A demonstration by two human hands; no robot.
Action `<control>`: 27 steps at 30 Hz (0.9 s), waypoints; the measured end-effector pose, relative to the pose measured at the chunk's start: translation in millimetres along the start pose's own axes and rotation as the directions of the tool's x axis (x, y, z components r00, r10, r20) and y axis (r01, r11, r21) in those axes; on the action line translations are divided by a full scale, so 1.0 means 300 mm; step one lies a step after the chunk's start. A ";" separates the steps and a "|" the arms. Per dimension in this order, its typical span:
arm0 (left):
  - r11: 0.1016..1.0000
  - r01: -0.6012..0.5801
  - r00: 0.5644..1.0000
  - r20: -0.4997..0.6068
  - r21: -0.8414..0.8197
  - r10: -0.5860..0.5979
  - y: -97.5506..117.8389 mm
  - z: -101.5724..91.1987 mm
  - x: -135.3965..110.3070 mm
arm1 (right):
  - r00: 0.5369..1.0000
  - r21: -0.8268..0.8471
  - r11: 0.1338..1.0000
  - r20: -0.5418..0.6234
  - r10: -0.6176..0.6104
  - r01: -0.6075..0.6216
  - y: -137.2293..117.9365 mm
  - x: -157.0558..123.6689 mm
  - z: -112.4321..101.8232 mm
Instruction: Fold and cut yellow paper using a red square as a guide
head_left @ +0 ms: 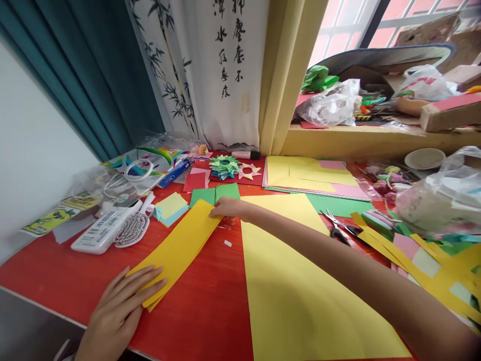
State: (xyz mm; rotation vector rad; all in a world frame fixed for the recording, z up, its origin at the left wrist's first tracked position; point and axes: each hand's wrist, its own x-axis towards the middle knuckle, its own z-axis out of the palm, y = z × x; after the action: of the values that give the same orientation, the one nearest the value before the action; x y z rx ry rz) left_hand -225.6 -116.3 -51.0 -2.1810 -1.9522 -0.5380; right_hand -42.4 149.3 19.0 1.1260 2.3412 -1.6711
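A long folded strip of orange-yellow paper (180, 245) lies slantwise on the red tabletop, its layers slightly offset along the right edge. My left hand (116, 311) rests on the strip's near end with its fingers stretched out flat across it; the thumb is partly hidden at the edge. At the far end my right hand (227, 206) pinches the strip's upper right corner between thumb and fingers. Beneath my right forearm spreads a large pale yellow sheet (289, 301). Green paper squares (227, 191) are just beyond my right hand.
Scissors (340, 230) lie partly open right of the sheet, near yellow paper strips (424, 265). A paper stack (308, 175) and folded paper rings (224, 167) are at the back. A hairbrush (132, 229) and white bottle (99, 233) lie left. A plastic bag (443, 195) stands right.
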 end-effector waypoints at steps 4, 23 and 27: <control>1.000 0.002 0.998 0.061 0.016 -0.003 -0.007 -0.001 -0.001 | 0.996 0.061 0.998 0.088 0.013 -0.019 0.001 -0.007 0.012; 0.995 0.076 0.996 -0.032 -0.063 -0.078 0.021 -0.004 0.020 | 0.983 0.578 0.805 0.028 -0.182 0.133 0.009 -0.016 0.033; 0.993 0.093 0.995 -0.020 -0.077 -0.095 0.018 -0.002 0.019 | 0.986 0.542 0.824 -0.073 -0.147 0.163 0.038 0.012 0.040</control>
State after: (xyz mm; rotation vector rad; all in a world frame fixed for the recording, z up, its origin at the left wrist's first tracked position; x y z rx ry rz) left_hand -219.9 -111.9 -47.7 -2.1235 -2.0631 -0.6604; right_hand -42.6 143.0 3.3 1.0380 2.0614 -2.5086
